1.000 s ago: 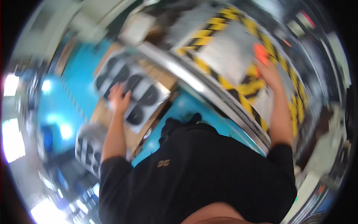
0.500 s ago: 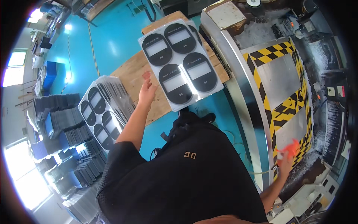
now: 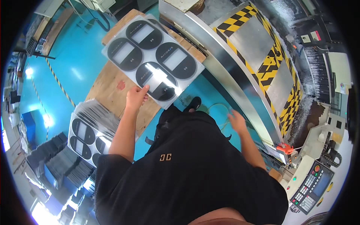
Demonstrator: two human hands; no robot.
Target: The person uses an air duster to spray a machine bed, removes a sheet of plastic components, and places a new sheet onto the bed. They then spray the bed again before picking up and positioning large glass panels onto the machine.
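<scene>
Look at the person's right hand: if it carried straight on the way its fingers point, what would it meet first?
Probably the metal edge of the striped machine bed. The right hand is empty, fingers pointing up and slightly left toward it; depth is unclear, so it could pass above it.

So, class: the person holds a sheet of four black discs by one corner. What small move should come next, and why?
Probably bring the free right hand up to the sheet. The left hand grips only its near edge, so the wide sheet hangs unsupported above the wooden pallet.
</scene>
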